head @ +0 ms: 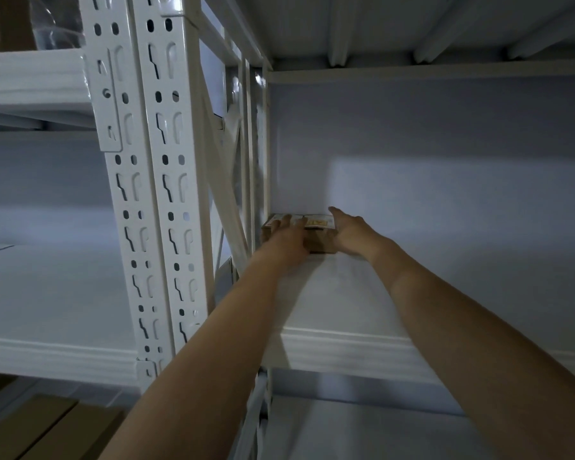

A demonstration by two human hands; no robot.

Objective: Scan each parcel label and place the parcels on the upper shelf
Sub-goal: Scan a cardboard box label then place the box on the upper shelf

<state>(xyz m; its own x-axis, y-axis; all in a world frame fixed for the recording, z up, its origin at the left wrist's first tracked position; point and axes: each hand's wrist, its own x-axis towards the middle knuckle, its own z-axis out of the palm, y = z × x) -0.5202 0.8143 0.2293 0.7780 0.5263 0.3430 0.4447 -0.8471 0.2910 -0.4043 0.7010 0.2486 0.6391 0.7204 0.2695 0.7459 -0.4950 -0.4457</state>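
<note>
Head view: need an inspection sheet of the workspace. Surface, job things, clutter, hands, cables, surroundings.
Surface: white shelf, its deck bare apart from one parcel.
Job things: brown parcel lying flat at the back left corner of the shelf, against or close to the rear wall, a label on its top face; label print too small to read. No scanner seen.
Clutter: nothing seen.
Hands: left hand on the parcel's left part, fingers over its top; right hand against its right end, fingers straight.
Cables: nothing seen.
Surroundings: white slotted upright to the left; cartons on a lower level at bottom left; dim light.
</note>
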